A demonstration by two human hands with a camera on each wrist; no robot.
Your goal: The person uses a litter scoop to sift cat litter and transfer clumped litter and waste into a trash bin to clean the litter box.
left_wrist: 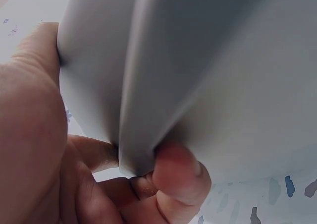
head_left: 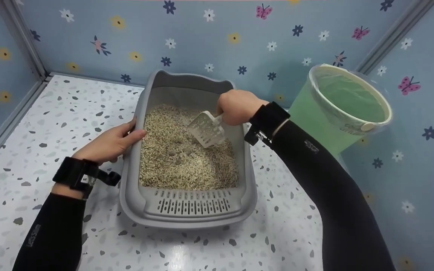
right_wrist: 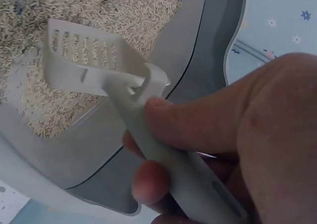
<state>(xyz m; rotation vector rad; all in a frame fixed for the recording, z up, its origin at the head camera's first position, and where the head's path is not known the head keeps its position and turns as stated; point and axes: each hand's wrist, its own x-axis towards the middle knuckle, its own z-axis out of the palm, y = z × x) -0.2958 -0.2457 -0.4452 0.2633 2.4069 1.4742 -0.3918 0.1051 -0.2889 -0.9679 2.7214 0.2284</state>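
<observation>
A grey litter box (head_left: 188, 222) holds a bed of pale pellet litter (head_left: 164, 165), with a few darker clumps near its middle. My left hand (head_left: 107, 145) grips the box's left rim, thumb over the top; in the left wrist view its fingers curl under the grey edge (left_wrist: 133, 85). My right hand (head_left: 239, 107) holds a white slotted litter scoop (head_left: 205, 130) over the litter towards the box's right side. In the right wrist view, the thumb lies along the scoop's handle (right_wrist: 163, 154) with fingers wrapped beneath. The slotted blade (right_wrist: 84, 50) is tilted and looks almost bare.
To the right stands a green bin (head_left: 315, 113) with a clear liner over its pale rim. Blue flowered panels (head_left: 202, 37) rise behind and at both sides. The box rests on a white speckled surface (head_left: 51, 124).
</observation>
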